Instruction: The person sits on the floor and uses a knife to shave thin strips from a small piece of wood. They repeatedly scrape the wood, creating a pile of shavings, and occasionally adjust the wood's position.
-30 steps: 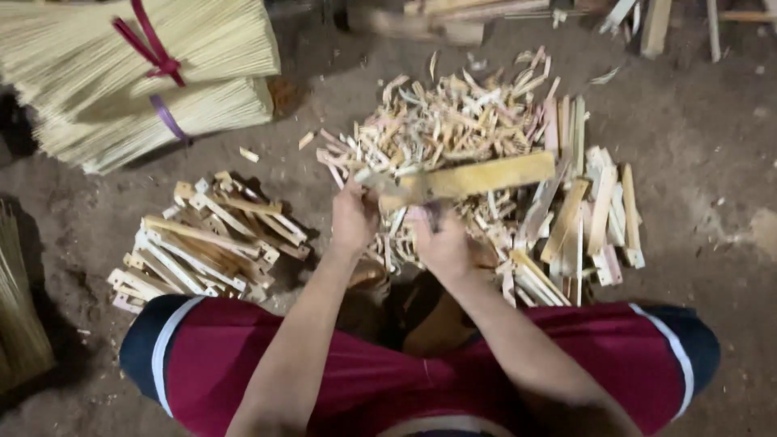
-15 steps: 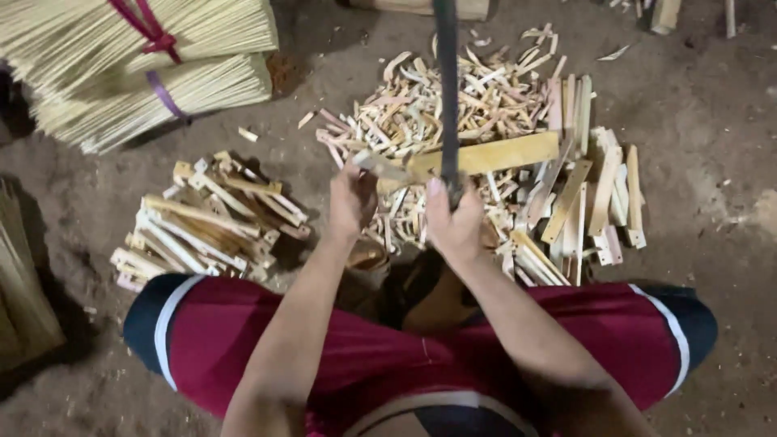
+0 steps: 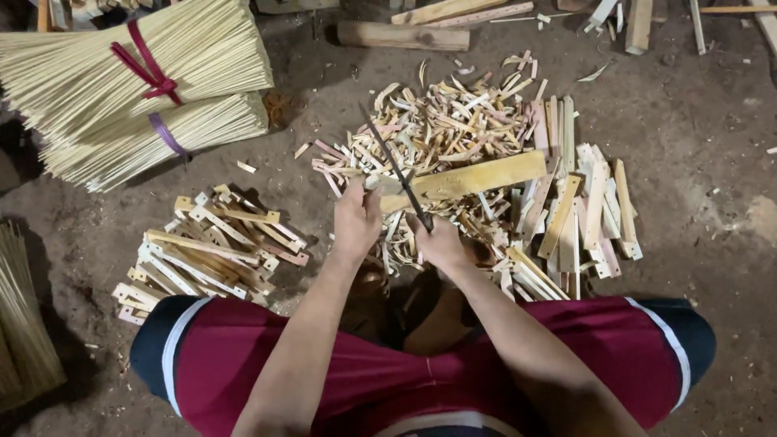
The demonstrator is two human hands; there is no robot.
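My left hand (image 3: pixel 357 217) grips the near end of a flat yellow bamboo slat (image 3: pixel 477 176) that points away to the right. My right hand (image 3: pixel 441 241) is shut on the handle of a long dark knife (image 3: pixel 394 166); its blade slants up and to the left across the slat's near end. Both hands work just in front of my knees, above a heap of pale shavings (image 3: pixel 441 133).
A pile of short split pieces (image 3: pixel 206 251) lies to the left, longer slats (image 3: pixel 579 210) to the right. Two tied bundles of thin sticks (image 3: pixel 137 77) lie at the upper left, another bundle (image 3: pixel 24 324) at the left edge. A log (image 3: pixel 403 36) lies beyond.
The knife was raised upright half a second ago; now its blade is lowered and slants left over the slat's near end. My left hand still grips the slat.
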